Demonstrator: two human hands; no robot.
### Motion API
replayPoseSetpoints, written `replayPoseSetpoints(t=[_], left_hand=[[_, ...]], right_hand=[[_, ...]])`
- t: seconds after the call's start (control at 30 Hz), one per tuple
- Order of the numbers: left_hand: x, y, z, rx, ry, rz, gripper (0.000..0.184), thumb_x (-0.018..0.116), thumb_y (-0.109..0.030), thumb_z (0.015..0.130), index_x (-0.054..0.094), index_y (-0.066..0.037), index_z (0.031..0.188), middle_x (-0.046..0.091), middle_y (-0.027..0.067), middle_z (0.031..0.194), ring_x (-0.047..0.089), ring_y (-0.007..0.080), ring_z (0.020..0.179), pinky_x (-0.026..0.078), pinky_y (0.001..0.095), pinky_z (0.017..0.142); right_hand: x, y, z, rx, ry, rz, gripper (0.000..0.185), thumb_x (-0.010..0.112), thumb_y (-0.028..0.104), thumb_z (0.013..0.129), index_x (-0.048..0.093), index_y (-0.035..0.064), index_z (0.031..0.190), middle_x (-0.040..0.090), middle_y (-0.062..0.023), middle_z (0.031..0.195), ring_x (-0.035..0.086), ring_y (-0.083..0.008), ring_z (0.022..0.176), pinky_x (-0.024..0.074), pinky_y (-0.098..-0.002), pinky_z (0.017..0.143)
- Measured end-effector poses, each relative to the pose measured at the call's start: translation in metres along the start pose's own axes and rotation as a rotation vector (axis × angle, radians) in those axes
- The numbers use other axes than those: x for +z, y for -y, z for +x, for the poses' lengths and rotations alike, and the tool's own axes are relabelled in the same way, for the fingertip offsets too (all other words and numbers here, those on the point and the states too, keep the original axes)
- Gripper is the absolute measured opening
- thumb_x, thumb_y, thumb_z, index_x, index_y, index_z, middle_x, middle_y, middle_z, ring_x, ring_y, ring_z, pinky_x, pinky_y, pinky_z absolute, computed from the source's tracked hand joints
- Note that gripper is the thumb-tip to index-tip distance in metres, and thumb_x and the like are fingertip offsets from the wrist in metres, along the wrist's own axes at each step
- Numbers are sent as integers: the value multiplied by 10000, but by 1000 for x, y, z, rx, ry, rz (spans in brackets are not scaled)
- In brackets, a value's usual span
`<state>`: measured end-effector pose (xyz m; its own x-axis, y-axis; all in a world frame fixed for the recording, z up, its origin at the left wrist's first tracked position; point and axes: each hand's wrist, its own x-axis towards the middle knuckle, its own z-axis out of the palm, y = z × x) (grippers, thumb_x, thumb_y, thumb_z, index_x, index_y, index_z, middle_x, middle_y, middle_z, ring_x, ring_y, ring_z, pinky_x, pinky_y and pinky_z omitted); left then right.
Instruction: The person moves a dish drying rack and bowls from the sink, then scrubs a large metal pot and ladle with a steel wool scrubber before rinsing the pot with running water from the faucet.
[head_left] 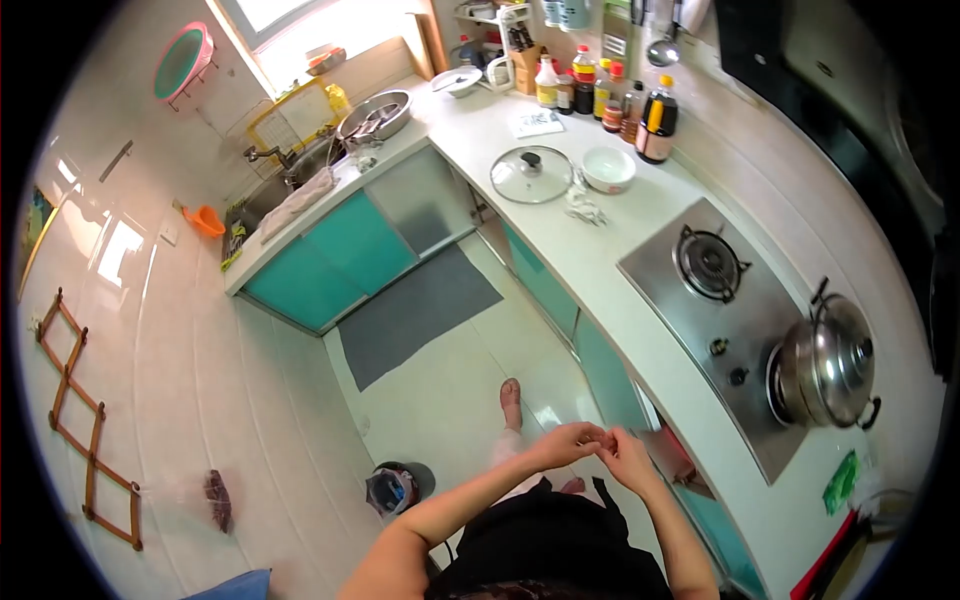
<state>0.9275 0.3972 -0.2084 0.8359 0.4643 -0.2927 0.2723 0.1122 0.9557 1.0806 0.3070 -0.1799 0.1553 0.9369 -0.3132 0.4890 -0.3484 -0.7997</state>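
My left hand (568,446) and my right hand (628,460) meet in front of my body, above the floor and close to the counter's front edge. Their fingers are bent and pressed together at the tips. Anything between them is too small or hidden to make out. Below the hands is the black apron (550,545) on my body. Just right of my right hand, an opening in the cabinet front shows something reddish (676,455) inside.
A steel pot (825,362) with a lid sits on the gas stove (715,330). Along the counter stand a glass lid (532,174), a white bowl (608,169) and several bottles (657,120). A steel basin (375,115) is by the sink. A trash bin (392,489) stands on the floor.
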Motion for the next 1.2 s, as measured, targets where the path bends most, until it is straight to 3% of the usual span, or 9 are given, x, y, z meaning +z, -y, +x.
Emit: replayPoseSetpoints(t=[0.3,0.43,0.67,0.8,0.9,0.97,1.0,1.1,1.2], left_hand=[[-176,1,84,-10,34,70,308,540,-135,857,535,-2,1135,597,104,1106,592,200,943,475,316,826],[-266,5,121,-123,-63,34,352,565,-138,841,515,2,1160,593,102,1102,609,183,883,491,302,773],[-405,-11,202,-144,-231,273,342,578,-127,838,520,-5,1152,604,93,1046,598,164,850,492,286,741],[-462,-41,264,-160,-299,298,338,582,-102,822,529,-9,1143,597,92,1062,600,166,863,494,281,736],[-496,-59,311,-10,-430,434,397,592,-58,769,504,-12,1153,517,146,1145,576,256,944,489,336,770],[-510,-75,339,128,-475,615,520,634,-41,719,462,-62,1209,441,150,1240,466,310,1103,420,366,892],[-516,-81,354,215,-506,722,572,655,-43,699,449,-81,1231,415,151,1270,417,327,1159,386,381,935],[-537,-76,398,257,-344,919,685,696,-51,645,434,-146,1271,379,159,1313,352,361,1202,320,427,978],[-556,-55,435,292,-105,888,562,701,-82,645,499,-135,1167,496,99,1096,480,310,1045,431,391,858]], right_hand=[[22,40,196,18,51,-75,198,638,145,755,549,26,885,593,-118,742,601,-255,684,467,-356,614],[9,64,302,-120,69,-16,211,597,82,759,555,27,958,528,-158,1067,598,-280,743,479,-368,677],[-39,46,481,-185,-467,-241,460,580,44,751,487,76,1201,435,-176,1256,565,-327,932,471,-387,795],[-22,40,560,-164,-620,-156,441,579,29,736,489,67,1166,448,-175,1219,554,-348,933,451,-416,819],[-10,40,568,-100,-481,-177,337,587,24,711,548,83,1041,508,-146,1117,556,-336,911,455,-418,794],[-34,40,550,-170,-182,-248,231,588,32,683,580,86,908,559,-120,973,567,-293,863,470,-378,717],[-48,46,547,-31,-317,-219,204,592,44,682,589,91,880,565,-111,933,573,-290,831,472,-378,696],[-64,42,554,176,-449,-215,222,595,61,692,580,87,912,582,-110,920,588,-289,714,475,-382,645],[-65,74,573,288,-408,-198,332,607,84,709,528,89,1031,595,-119,942,596,-304,737,478,-396,657]])
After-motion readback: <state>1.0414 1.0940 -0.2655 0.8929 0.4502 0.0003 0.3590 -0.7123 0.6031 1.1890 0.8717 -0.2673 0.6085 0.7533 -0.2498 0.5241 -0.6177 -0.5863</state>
